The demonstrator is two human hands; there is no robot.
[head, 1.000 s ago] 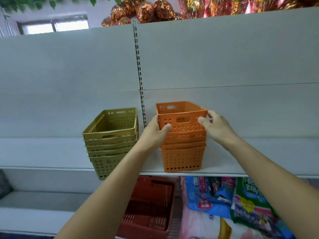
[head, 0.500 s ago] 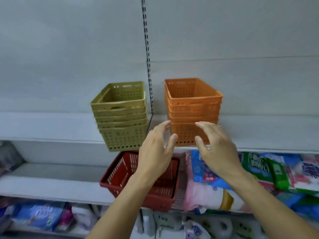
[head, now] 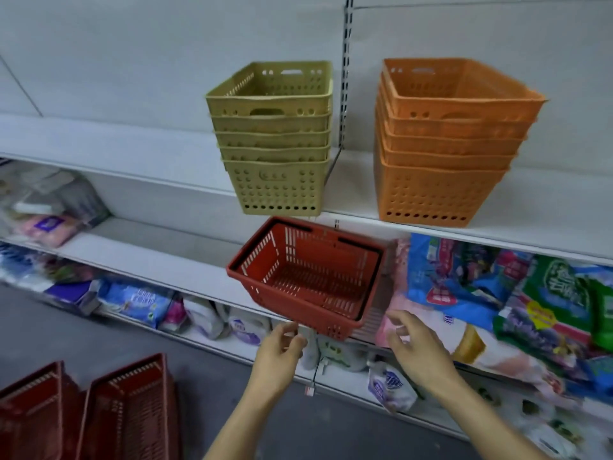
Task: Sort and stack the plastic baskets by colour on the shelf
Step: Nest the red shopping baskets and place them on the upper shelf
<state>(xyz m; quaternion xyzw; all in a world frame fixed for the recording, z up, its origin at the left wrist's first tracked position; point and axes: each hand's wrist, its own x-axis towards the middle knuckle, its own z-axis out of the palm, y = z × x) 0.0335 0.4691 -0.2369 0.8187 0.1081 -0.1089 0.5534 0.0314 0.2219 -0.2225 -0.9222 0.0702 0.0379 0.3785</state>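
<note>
1. A green basket stack (head: 277, 137) and an orange basket stack (head: 444, 141) stand side by side on the upper shelf (head: 132, 141). The green stack overhangs the front edge and could tip off if bumped.
2. Below them, a red shopping basket (head: 306, 277) juts past its shelf; a careless pull could drop it.
3. The left hand (head: 282, 346) and right hand (head: 411, 340) hover near its front, fingers loosely open, holding nothing.
4. More red baskets (head: 93, 410) at bottom left are cut off; packaged goods (head: 497, 293) are blurred.
</note>
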